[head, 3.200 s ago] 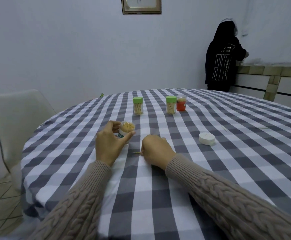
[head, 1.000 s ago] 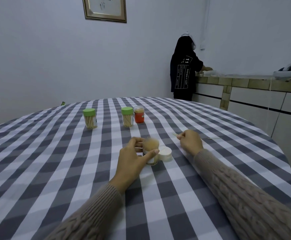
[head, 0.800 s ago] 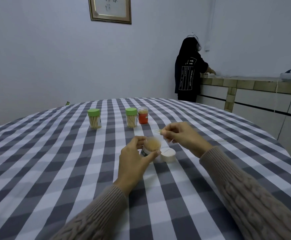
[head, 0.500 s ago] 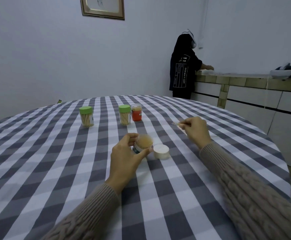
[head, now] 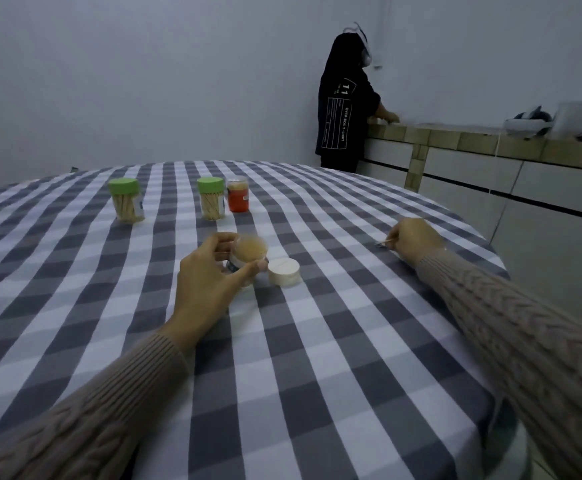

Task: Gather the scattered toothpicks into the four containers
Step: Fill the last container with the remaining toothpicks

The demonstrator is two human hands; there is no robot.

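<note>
While the left hand [head: 209, 282] grips the open jar [head: 246, 256] at frame centre, its cap [head: 283, 271] sits just right. Right hand [head: 414, 239] pinches a toothpick [head: 383, 242] on the desk [head: 317, 358], centre right.

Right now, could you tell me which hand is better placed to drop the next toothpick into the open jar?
The right hand: it already pinches a toothpick, while the left hand is busy gripping the open jar.
</note>
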